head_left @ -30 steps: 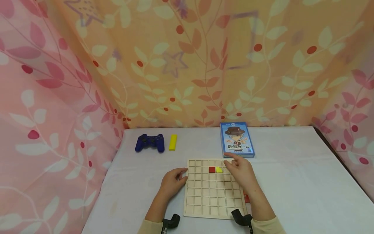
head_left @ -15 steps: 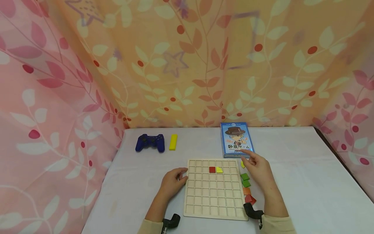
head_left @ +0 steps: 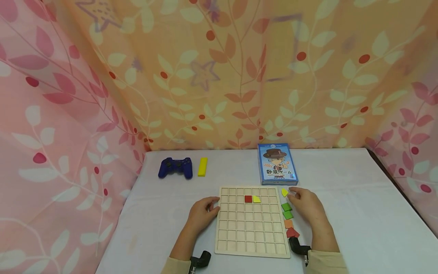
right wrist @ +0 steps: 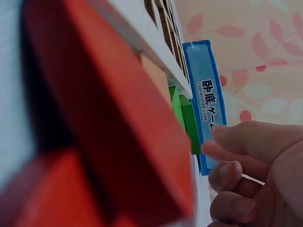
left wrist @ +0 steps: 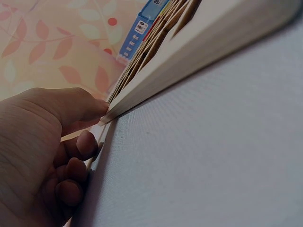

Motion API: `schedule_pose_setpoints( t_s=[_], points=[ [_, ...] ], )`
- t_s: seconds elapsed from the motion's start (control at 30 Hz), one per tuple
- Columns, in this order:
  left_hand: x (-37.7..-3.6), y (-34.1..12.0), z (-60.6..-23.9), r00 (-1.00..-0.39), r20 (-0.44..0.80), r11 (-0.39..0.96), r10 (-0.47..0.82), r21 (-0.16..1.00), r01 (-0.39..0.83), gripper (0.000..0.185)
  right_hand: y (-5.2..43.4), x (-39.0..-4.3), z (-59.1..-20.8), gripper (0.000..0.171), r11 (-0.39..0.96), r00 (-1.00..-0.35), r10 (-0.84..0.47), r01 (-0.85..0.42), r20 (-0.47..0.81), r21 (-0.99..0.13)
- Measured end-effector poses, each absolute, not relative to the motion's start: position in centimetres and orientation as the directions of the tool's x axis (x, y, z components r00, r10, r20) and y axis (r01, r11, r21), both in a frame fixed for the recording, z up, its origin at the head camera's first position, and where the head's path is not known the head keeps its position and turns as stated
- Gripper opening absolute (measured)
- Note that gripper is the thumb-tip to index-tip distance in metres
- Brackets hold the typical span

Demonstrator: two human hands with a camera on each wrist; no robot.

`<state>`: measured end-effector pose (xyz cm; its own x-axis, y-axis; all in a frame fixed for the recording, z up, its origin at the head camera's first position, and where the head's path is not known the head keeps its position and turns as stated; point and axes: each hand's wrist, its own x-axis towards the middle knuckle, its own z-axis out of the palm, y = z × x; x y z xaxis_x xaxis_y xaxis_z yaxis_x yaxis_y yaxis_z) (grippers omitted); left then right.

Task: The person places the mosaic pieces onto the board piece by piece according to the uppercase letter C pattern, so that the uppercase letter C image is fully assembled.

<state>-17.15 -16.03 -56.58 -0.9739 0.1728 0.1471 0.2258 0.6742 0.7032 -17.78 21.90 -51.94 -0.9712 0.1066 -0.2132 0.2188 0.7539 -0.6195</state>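
A pale wooden grid board [head_left: 236,228] lies on the table, with a red square tile [head_left: 248,199] and a yellow tile with one rounded corner [head_left: 256,199] in neighbouring cells. My left hand [head_left: 202,213] rests at the board's left edge, thumb and index fingertip against it, the other fingers loosely bent. Off the board's upper right corner, my right hand [head_left: 307,205] has thumb and index finger apart, right beside a loose yellow tile [head_left: 284,192]. Nothing shows between those fingers. In the right wrist view, red tiles [right wrist: 118,113] fill the foreground and hide the yellow one.
Green tiles [head_left: 287,211], an orange tile [head_left: 289,223] and red tiles line the board's right side. Behind the board lies a blue game box [head_left: 278,163]. A blue game controller [head_left: 175,168] and a yellow bar [head_left: 203,166] are at the back left.
My right hand has moved right, from over the board's upper right corner to beside the loose yellow tile, uncovering the row of tiles. The left hand has stayed in place.
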Motion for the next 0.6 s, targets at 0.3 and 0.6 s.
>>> schedule_pose_setpoints(
  t_s=[0.3,0.6],
  points=[
    [-16.84,-15.41,-57.02,-0.973,0.148,0.667,0.177,0.709,0.229,0.030,22.45,-17.33,-51.85,0.031,0.788,-0.977,0.077,0.182,-0.199,-0.588],
    [-16.41,-15.10,-57.12,-0.981,0.126,0.591,0.150,0.783,0.191,0.035,22.69,-17.05,-52.79,0.047,0.801,-0.984,0.058,0.145,-0.167,-0.580]
  ],
)
